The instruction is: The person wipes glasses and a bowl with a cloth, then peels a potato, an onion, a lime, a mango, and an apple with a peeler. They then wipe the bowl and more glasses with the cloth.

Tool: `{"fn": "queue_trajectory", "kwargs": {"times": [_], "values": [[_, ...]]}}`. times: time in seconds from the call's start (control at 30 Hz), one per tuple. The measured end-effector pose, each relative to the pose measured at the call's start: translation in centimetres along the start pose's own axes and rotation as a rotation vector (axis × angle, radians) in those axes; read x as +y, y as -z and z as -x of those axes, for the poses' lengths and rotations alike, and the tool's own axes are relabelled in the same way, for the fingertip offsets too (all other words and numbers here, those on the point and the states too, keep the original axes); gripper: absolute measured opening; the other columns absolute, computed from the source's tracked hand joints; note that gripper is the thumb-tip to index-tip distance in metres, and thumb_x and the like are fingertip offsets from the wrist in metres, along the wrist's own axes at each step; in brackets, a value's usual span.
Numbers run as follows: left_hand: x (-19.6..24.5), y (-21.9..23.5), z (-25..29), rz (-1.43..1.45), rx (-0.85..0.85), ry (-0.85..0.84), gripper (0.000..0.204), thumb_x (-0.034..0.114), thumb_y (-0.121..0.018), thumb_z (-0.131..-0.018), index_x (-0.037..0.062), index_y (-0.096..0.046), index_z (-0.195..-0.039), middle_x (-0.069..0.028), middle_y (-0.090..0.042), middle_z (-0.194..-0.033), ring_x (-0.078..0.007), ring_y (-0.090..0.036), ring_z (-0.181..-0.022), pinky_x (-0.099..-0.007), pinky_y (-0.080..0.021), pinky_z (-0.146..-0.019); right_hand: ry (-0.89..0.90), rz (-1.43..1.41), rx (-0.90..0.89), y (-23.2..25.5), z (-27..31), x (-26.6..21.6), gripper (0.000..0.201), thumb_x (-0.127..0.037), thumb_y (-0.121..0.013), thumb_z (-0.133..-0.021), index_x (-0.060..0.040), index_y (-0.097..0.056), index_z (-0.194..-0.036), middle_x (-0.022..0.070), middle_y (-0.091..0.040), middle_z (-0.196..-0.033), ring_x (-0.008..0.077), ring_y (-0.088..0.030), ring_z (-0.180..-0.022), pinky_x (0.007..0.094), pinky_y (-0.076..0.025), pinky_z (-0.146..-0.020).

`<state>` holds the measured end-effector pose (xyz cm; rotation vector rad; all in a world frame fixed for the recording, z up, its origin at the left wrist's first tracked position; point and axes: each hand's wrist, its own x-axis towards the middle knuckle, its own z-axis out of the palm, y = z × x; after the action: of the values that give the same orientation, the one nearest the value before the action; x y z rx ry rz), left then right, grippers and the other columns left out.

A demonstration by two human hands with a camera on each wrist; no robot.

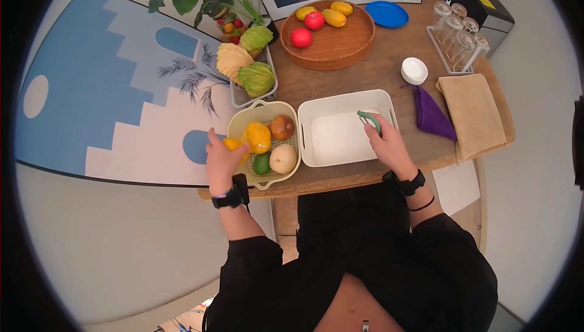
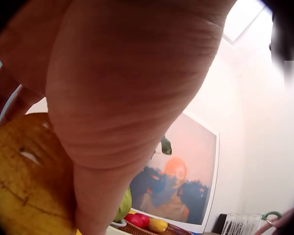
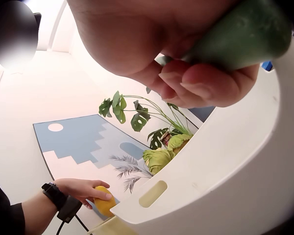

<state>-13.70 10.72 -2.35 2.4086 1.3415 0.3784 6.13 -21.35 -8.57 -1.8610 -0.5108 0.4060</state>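
My left hand (image 1: 222,160) grips a yellow fruit (image 3: 104,201) at the left rim of a pale yellow basket (image 1: 267,181). Up close in the left wrist view, the fruit's skin is brown-blotched and scarred, next to the thumb. Inside the basket sit a bumpy yellow fruit (image 1: 259,137), a brown round one (image 1: 281,127), a green one (image 1: 261,163) and a cream-coloured one (image 1: 283,159). Over the right side of a white rectangular tub (image 1: 322,160), my right hand (image 1: 388,145) holds a green peeler (image 1: 372,120), its handle (image 3: 245,36) held against the palm with curled fingers.
Behind the basket stands a clear bin (image 1: 244,98) of leafy heads. A wicker tray (image 1: 328,58) with red and yellow produce and a blue plate (image 1: 387,14) lie farther back. On the right are white bowls (image 1: 414,70), a purple cloth (image 1: 433,115), a tan cloth (image 1: 473,113) and glasses (image 1: 453,31).
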Motion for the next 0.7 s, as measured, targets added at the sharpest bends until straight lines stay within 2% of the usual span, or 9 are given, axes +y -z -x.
{"fn": "queue_trajectory", "kwargs": {"times": [0.07,0.2,0.27,0.37,0.5,0.57,0.6,0.67,0.7], "values": [[-0.8,-1.2,-1.0,-0.048,-0.081,-0.082,0.110,0.034,-0.088,-0.068,0.0023,-0.026,-0.153,-0.0321,-0.051,-0.133,-0.0475,-0.058,-0.118,-0.0484,-0.050,-0.098,0.015,0.013,-0.002,-0.2,0.1,0.0,0.033,-0.027,-0.056,-0.102,-0.0094,-0.060,-0.130,0.0125,-0.059,-0.068,0.0203,-0.058,-0.061,0.0342,-0.046,-0.060],[-2.0,-2.1,-1.6,-0.087,-0.077,-0.044,0.099,0.030,-0.086,-0.071,0.0025,-0.034,-0.150,-0.0299,-0.053,-0.132,-0.0463,-0.057,-0.120,-0.0477,-0.050,-0.100,0.028,-0.002,-0.001,0.0,0.1,0.4,0.032,-0.026,-0.056,-0.102,-0.0094,-0.060,-0.129,0.0135,-0.060,-0.068,0.0218,-0.059,-0.061,0.0348,-0.046,-0.060],[-2.3,-2.5,-1.4,-0.124,-0.173,-0.039,0.085,0.029,-0.083,-0.074,0.0028,-0.043,-0.145,-0.0293,-0.056,-0.129,-0.0460,-0.057,-0.120,-0.0479,-0.049,-0.100,0.041,-0.005,0.010,0.1,0.3,0.3,0.032,-0.026,-0.056,-0.102,-0.0094,-0.060,-0.129,0.0137,-0.061,-0.068,0.0223,-0.059,-0.061,0.0351,-0.047,-0.060],[-2.2,-2.8,-0.5,-0.167,-0.199,-0.043,0.076,0.029,-0.080,-0.078,0.0029,-0.047,-0.141,-0.0293,-0.058,-0.126,-0.0457,-0.057,-0.119,-0.0488,-0.049,-0.100,0.053,-0.020,0.008,0.2,0.2,0.4,0.032,-0.024,-0.057,-0.101,-0.0095,-0.060,-0.129,0.0143,-0.061,-0.068,0.0234,-0.060,-0.060,0.0357,-0.047,-0.060],[2.9,-1.2,0.7,-0.111,-0.155,-0.197,0.070,0.030,-0.077,-0.083,0.0021,-0.049,-0.140,-0.0294,-0.059,-0.126,-0.0466,-0.057,-0.117,-0.0485,-0.048,-0.099,0.029,-0.051,0.004,0.4,0.3,0.2,0.032,-0.024,-0.058,-0.100,-0.0101,-0.060,-0.129,0.0156,-0.062,-0.068,0.0275,-0.062,-0.059,0.0378,-0.047,-0.058],[6.1,-1.5,1.1,0.033,-0.307,-0.498,0.067,0.031,-0.075,-0.086,0.0024,-0.050,-0.141,-0.0266,-0.061,-0.124,-0.0411,-0.060,-0.114,-0.0440,-0.049,-0.099,0.032,-0.070,-0.023,0.7,0.2,0.2,0.032,-0.024,-0.057,-0.100,-0.0099,-0.060,-0.129,0.0164,-0.063,-0.068,0.0314,-0.064,-0.061,0.0397,-0.048,-0.059],[8.2,-1.7,1.3,0.022,-0.306,-0.513,0.067,0.031,-0.075,-0.086,0.0024,-0.050,-0.141,-0.0266,-0.061,-0.124,-0.0411,-0.060,-0.114,-0.0440,-0.049,-0.099,0.034,-0.082,-0.009,0.8,0.2,0.1,0.032,-0.024,-0.057,-0.100,-0.0099,-0.060,-0.129,0.0164,-0.063,-0.068,0.0314,-0.064,-0.061,0.0397,-0.048,-0.059],[13.4,-2.4,0.5,0.178,-0.788,-0.611,0.065,0.032,-0.075,-0.088,0.0029,-0.050,-0.140,-0.0220,-0.064,-0.120,-0.0329,-0.064,-0.110,-0.0390,-0.050,-0.096,0.037,-0.086,-0.023,0.9,0.2,0.1,0.032,-0.024,-0.057,-0.100,-0.0095,-0.060,-0.128,0.0170,-0.064,-0.069,0.0339,-0.066,-0.065,0.0412,-0.050,-0.061],[15.9,-3.1,-0.8,0.169,-0.781,-0.631,0.065,0.032,-0.075,-0.088,0.0029,-0.050,-0.140,-0.0220,-0.064,-0.120,-0.0329,-0.064,-0.110,-0.0390,-0.050,-0.096,0.068,-0.105,0.000,1.0,0.2,0.2,0.031,-0.024,-0.057,-0.100,-0.0095,-0.060,-0.127,0.0177,-0.065,-0.072,0.0357,-0.068,-0.068,0.0420,-0.051,-0.062]]}}
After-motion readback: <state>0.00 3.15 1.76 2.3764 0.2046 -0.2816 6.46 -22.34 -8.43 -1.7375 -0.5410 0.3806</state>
